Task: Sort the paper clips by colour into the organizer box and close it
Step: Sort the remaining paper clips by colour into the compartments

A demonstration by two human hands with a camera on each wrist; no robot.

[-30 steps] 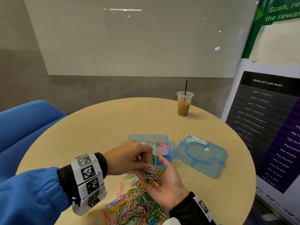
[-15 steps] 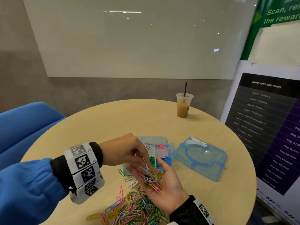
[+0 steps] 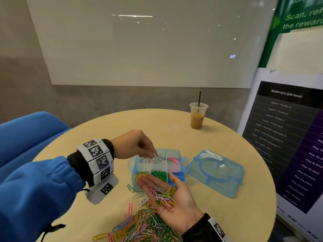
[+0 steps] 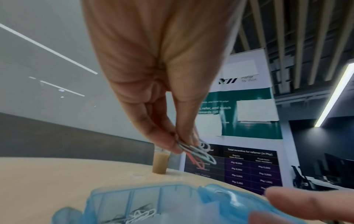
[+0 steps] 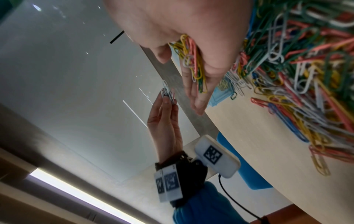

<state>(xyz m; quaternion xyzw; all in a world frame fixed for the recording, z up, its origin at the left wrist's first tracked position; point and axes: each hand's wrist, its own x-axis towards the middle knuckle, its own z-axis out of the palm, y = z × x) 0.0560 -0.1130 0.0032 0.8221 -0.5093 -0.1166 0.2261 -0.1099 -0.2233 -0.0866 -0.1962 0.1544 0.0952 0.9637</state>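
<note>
2 hands share the sorting at a round table [image 3: 174,123]: the left hand [image 3: 132,145] pinches a few white paper clips [image 4: 199,151], with what looks like 1 red among them, above the white compartment [image 3: 152,160] of the blue organizer box [image 3: 157,169]. The right hand [image 3: 174,198] lies flat, palm up, just in front of the box, cradling mixed clips [image 3: 164,194]. The detached lid [image 3: 215,172] sits beside the box; a large unsorted pile [image 3: 139,227] remains near the table edge. Sorting appears well short of finished. The next move likely calls for releasing only the white clips, keeping the stray colour back.
</note>
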